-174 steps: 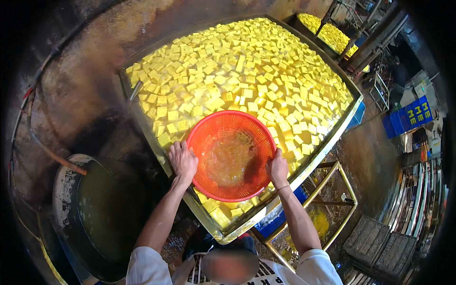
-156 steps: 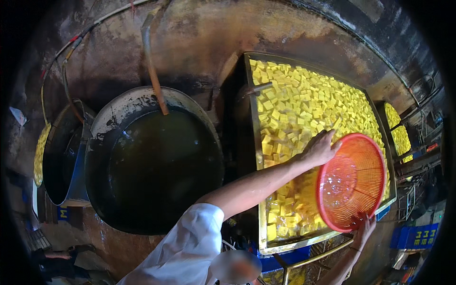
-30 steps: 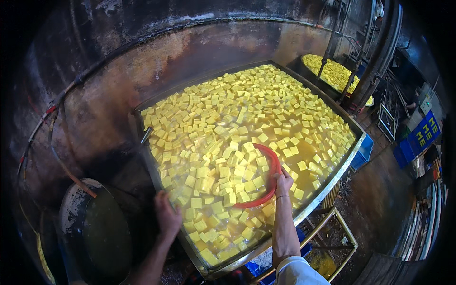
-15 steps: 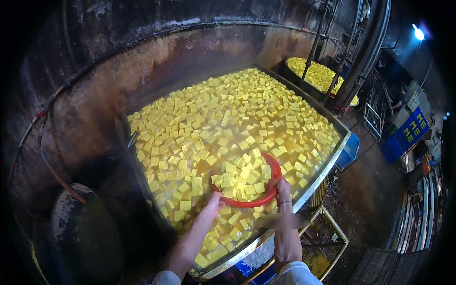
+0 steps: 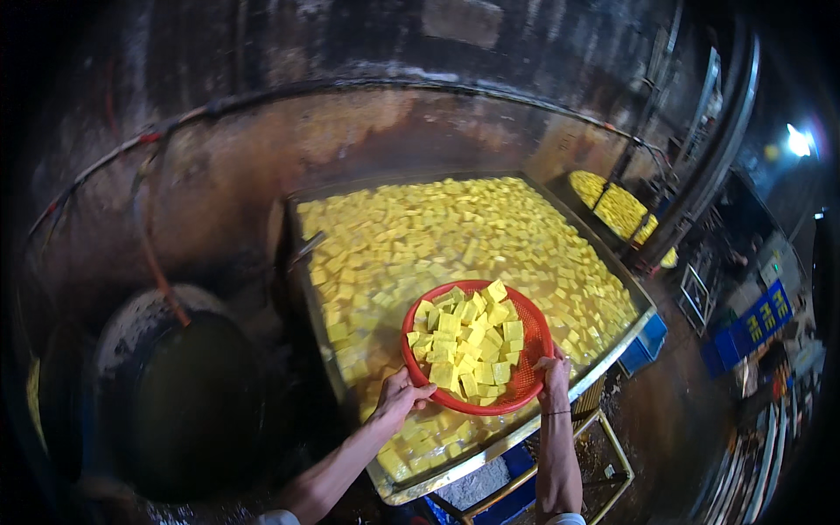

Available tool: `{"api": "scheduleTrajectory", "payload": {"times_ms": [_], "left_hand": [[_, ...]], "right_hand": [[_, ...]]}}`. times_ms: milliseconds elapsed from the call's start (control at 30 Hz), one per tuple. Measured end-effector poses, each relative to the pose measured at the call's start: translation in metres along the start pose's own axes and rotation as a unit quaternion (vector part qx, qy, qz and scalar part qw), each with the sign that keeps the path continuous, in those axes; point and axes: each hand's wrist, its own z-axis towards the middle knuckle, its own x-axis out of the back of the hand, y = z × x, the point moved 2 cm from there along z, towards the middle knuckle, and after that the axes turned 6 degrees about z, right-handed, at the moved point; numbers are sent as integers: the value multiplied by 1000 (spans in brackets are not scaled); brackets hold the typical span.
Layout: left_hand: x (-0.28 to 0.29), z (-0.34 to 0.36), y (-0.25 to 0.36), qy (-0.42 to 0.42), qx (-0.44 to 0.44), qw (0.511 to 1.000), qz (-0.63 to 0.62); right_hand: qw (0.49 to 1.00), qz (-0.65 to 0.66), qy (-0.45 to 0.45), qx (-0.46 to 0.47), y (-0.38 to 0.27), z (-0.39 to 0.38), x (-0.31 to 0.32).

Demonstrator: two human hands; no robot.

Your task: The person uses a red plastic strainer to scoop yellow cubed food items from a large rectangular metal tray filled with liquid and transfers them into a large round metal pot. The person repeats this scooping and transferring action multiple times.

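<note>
A round red plastic colander (image 5: pixel 528 385) is held up over a large metal vat, gripped at its rim by both hands. My left hand (image 5: pixel 401 395) closes on the near left of the rim, thumb on top. On the right side, my right hand (image 5: pixel 553 369) wraps round the rim. Yellow cubes (image 5: pixel 472 337), tofu-like in look, are heaped in the colander, mostly toward its left and middle. Many more of these cubes float in cloudy liquid in the square vat (image 5: pixel 634 315), whose metal rim runs close under my forearms.
A dark round tub (image 5: pixel 188 394) with a hose (image 5: pixel 157 262) hanging over it stands at left. Far right is a second vat of yellow cubes (image 5: pixel 612 203), behind metal posts (image 5: pixel 700 166). Blue crates (image 5: pixel 748 328) and a yellow metal frame (image 5: pixel 612 437) are on the right.
The colander has come up out of the liquid, full of cubes, and its red holed side now shows. Both hands rose with it. The view has swung left.
</note>
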Motion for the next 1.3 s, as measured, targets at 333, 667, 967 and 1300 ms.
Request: {"api": "scheduleTrajectory", "payload": {"times_ms": [333,667,967,1300], "left_hand": [[168,-247,102,151,-187,971,-12],[380,-365,95,279,-77,950,-117],[460,-331,0,307,149,902,-265],[405,-251,5,192,95,870,445]], "right_hand": [[980,-42,-192,-19,-3,-165,-264],[966,-114,-210,-96,151,-281,-453],[950,-213,-188,-128,275,-303,-464],[840,-507,-184,51,360,-339,-490]]}}
